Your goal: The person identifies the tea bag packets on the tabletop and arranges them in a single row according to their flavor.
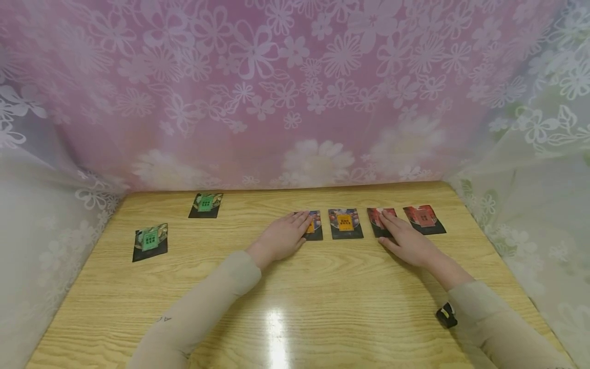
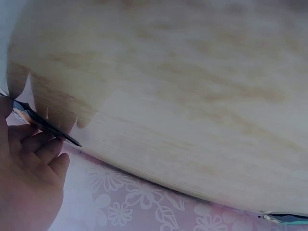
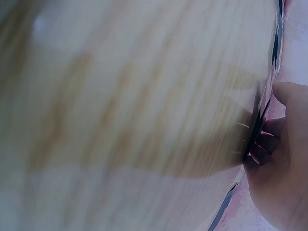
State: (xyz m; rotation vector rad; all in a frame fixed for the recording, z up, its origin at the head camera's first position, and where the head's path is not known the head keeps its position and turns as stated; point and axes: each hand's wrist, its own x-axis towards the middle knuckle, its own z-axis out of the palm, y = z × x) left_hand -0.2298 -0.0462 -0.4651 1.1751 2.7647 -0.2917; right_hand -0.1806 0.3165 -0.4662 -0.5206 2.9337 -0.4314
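Well, our left hand (image 1: 285, 237) lies over a flat black packet with an orange label (image 1: 316, 231), near the middle of the far edge of the pale yellow wooden surface (image 1: 336, 292). Its fingers lie long on top, and we see no pinch. Our right hand (image 1: 407, 242) rests on a flat black packet with a red top (image 1: 374, 224), toward the far right corner. Its fingers are long too, with the thumb apart from them. We think both hands lie this way so the packets sit flat and do not slide, but we cannot tell how hard they press.

A second orange-label packet (image 1: 345, 224) lies between the hands, and a second red-topped packet (image 1: 425, 219) lies just beside the right hand, nearest the far right corner, turned a little. These four make a row along the far edge, maybe put so that same colours are neighbours. Near the far left corner we see a flat black packet with a green label (image 1: 205, 204); a second green-label packet (image 1: 150, 242) lies nearer the left edge, turned. We count two green, two orange and two red: six packets.
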